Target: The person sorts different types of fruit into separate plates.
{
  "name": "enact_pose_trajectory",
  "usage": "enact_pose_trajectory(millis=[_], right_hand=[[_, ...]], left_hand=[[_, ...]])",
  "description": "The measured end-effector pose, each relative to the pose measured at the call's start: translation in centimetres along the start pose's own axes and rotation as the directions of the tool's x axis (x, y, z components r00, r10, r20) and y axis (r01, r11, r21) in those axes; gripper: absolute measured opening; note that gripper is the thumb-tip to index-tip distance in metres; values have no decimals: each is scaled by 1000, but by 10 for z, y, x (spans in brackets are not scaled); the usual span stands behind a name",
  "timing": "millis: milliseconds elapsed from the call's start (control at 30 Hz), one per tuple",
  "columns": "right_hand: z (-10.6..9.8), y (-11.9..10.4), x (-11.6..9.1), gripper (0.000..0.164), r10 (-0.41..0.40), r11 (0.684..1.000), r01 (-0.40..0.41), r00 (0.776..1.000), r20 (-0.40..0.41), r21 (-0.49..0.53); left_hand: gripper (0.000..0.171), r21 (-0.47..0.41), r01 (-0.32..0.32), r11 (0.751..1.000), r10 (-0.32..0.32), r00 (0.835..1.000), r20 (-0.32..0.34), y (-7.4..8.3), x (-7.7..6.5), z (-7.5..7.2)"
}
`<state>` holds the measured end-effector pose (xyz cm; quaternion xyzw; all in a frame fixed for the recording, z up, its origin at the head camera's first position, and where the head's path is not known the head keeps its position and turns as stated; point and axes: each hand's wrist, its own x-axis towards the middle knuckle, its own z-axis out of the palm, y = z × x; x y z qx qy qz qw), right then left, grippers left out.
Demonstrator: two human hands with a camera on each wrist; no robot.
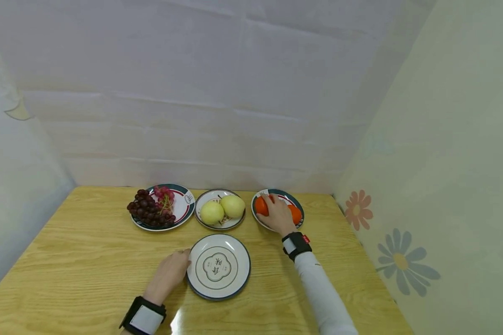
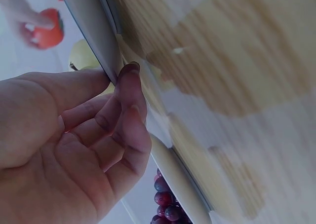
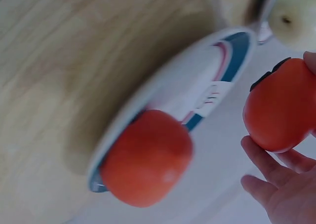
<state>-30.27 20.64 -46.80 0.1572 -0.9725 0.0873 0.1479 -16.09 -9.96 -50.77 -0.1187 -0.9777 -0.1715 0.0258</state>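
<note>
My left hand (image 1: 169, 272) is at the left rim of a white plate (image 1: 219, 289) with a dark blue edge and a printed emblem. In the left wrist view, the thumb and index finger pinch that rim, the other fingers loosely curled. At the back right, my right hand (image 1: 280, 217) grips an orange persimmon (image 3: 281, 105) with a dark leafy cap. Seen from the right wrist, this fruit is apart from a second persimmon (image 3: 147, 159), which sits on a green-rimmed plate (image 3: 239, 54). The right palm is partly out of that view.
Left of the persimmon plate, two yellow-green pears (image 1: 212, 212) lie on a small plate (image 1: 200, 201). Farther left, dark and red grapes (image 1: 148, 209) lie on another green-rimmed plate (image 1: 187, 210), some overhanging its left edge. Papered walls (image 1: 218, 139) enclose the wooden table (image 1: 88, 260).
</note>
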Motion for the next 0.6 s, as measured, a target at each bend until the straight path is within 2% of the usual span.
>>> enact_pose_trajectory(millis=[167, 300, 500, 600], right_hand=[[19, 19, -4, 64, 44, 995, -40, 998, 39, -90], [27, 26, -11, 64, 69, 989, -62, 997, 45, -138], [28, 28, -15, 65, 85, 988, -77, 995, 60, -134], [26, 27, -15, 66, 108, 990, -97, 989, 106, -105]], left_hand=[[21, -11, 17, 1000, -16, 999, 44, 1, 2, 1], [22, -14, 12, 1000, -11, 999, 38, 3, 2, 1], [21, -21, 22, 1000, -20, 998, 54, 4, 4, 0], [19, -23, 23, 999, -22, 999, 46, 4, 4, -1]])
